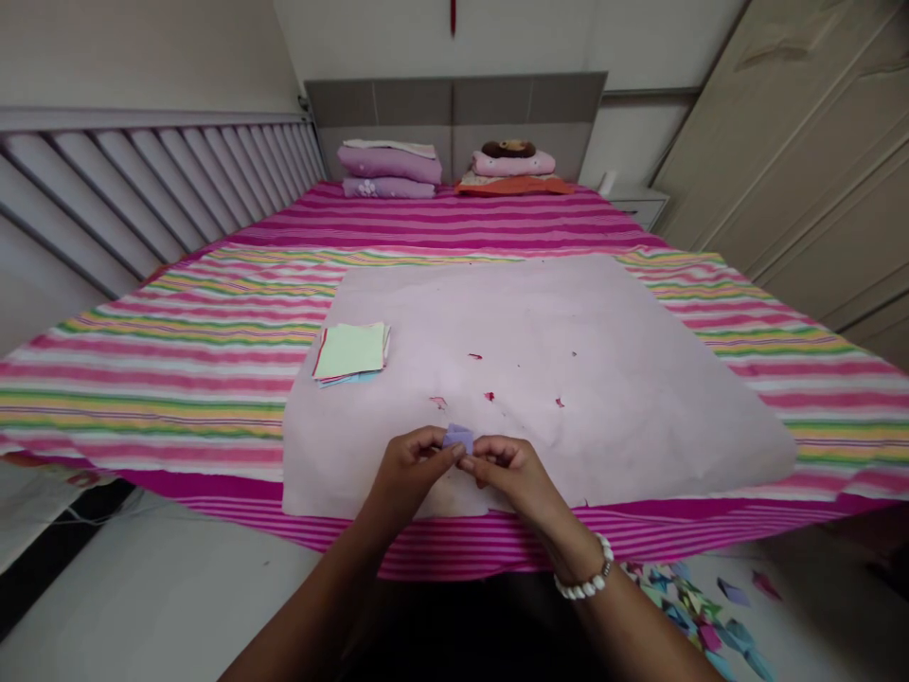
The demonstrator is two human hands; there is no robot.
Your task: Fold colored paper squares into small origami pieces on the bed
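Between my two hands is a small folded piece of purple paper (458,439), held just above the near edge of a large pale sheet (603,379). My left hand (416,464) pinches its left side, thumb in front and fingers behind. On the other side, the thumb and fingers of my right hand (507,466) close on its lower right corner. The fingertips hide part of the folds. A stack of coloured square papers (350,350), pale green on top, lies on the sheet to the left.
Small red scraps (490,396) are scattered on the sheet, which covers part of a striped bedspread (213,350). Several folded paper pieces (700,611) lie on the floor at lower right. Folded bedding (390,166) sits by the headboard (454,99); a slatted rail (163,180) runs along the left.
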